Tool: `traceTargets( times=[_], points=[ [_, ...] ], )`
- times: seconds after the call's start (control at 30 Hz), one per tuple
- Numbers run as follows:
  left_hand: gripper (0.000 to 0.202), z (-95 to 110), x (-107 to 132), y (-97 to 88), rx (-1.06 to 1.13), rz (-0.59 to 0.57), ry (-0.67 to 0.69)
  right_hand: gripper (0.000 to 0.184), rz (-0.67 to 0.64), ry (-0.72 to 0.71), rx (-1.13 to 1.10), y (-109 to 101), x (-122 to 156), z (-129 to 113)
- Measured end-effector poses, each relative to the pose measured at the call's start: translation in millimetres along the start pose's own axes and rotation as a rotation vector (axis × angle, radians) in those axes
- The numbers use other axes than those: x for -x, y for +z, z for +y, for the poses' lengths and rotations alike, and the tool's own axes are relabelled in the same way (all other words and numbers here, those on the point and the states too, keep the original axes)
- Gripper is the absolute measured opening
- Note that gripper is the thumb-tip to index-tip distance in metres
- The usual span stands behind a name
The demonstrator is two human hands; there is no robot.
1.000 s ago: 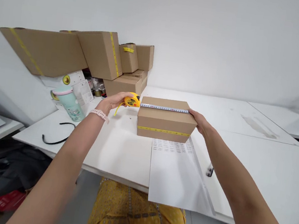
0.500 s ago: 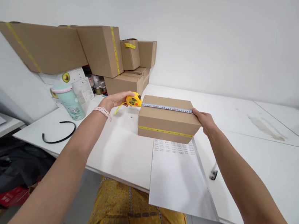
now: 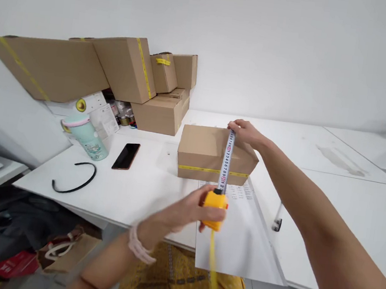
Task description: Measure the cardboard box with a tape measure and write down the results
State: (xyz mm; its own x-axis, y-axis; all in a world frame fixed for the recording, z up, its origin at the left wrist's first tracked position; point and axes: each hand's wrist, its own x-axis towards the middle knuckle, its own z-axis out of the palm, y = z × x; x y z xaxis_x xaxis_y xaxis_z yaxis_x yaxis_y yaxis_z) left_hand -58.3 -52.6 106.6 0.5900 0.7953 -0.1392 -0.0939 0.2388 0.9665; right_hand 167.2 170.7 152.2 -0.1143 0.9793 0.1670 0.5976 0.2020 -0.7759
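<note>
A closed cardboard box [image 3: 202, 141] with a yellow tape band around its side sits on the white table. My left hand [image 3: 193, 211] grips a yellow tape measure [image 3: 215, 209] in front of the box, its yellow strap hanging down, blurred. From the case the white blade [image 3: 226, 163] runs away from me, up across the box's front and top. My right hand [image 3: 246, 131] pinches the blade's end at the far top edge of the box. A printed paper sheet [image 3: 237, 240] lies partly under the box and overhangs the table's front edge.
Several cardboard boxes [image 3: 118, 66] are stacked at the back left. A mint tumbler [image 3: 87, 137], a black phone [image 3: 126, 156] and a black headband [image 3: 83, 182] lie or stand on the left. Right of the paper is a small clear-and-black object [image 3: 277, 223]. A paper bag [image 3: 75, 252] stands below.
My left hand has swung the tape measure from the box's left side to its front. My right hand has moved from the right edge to the far edge. The phone has come into sight.
</note>
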Motion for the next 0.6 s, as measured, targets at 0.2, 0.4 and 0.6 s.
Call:
traceTargets(
  times=[0.2, 0.4, 0.6],
  points=[
    [0.049, -8, -31, 30.1, 0.106, 0.208, 0.098, 0.031, -0.014, 0.079, 0.222, 24, -28, -11],
    [0.047, 6, -34, 23.5, 0.102, 0.231, 0.072, 0.028, 0.02, 0.125, 0.206, 34, -41, 11],
    [0.049, -4, -45, 46.7, 0.22, 0.286, 0.05, 0.034, 0.011, 0.112, 0.017, 34, -36, 24]
  ],
)
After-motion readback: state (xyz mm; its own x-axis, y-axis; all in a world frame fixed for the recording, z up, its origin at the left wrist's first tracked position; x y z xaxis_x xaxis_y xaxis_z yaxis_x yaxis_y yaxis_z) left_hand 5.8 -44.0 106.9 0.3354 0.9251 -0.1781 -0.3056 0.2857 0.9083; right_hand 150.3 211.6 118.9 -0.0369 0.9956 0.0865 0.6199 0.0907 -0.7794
